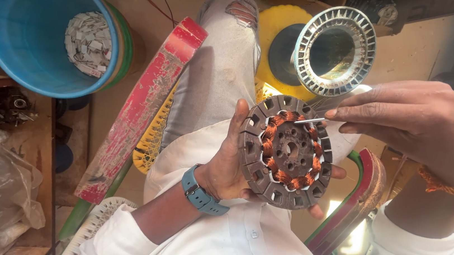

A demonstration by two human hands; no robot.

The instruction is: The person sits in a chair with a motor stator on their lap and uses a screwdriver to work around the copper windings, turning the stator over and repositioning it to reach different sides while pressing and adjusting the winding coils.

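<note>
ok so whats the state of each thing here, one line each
stator: held face up, copper coils wound around its inner ring
left hand: gripping the stator from behind
right hand: pinching a thin strip
strip: tip resting on the stator's coils
bucket: open, paper scraps inside
metal ring: bare, no winding, lying behind the stator

Tan floor (pixel 421 51) bears blue bucket (pixel 33 46), yellow disc (pixel 273 32)

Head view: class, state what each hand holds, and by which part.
The left hand holds the round stator with copper windings by its outer rim. The right hand pinches a thin metal pin by its end.
</note>
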